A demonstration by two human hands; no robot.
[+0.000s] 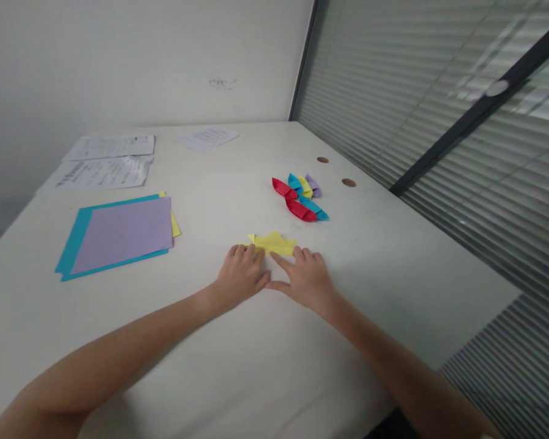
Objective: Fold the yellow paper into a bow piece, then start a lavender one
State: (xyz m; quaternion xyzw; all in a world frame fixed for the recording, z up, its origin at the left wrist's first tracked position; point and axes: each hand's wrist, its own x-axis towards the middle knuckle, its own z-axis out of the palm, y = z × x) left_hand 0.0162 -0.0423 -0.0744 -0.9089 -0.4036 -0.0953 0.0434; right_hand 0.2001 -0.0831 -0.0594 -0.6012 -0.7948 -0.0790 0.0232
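A small folded piece of yellow paper (276,244) lies on the white table, with pointed flaps standing toward the far side. My left hand (241,271) presses on its near left part, fingers bent together and covering that corner. At the near right edge is my right hand (307,277), its thumb and index finger spread apart. The right index fingertip touches or nearly touches the paper's near edge, and the other fingers rest by its right corner. Both thumb tips meet, or almost meet, on the tabletop in front of the paper.
Beyond the paper sit several folded paper pieces, among them a red one (301,210) and a purple one (313,185). A stack of coloured sheets (123,235) lies at left, printed sheets (105,172) behind it. Window blinds (421,97) border the table's right side.
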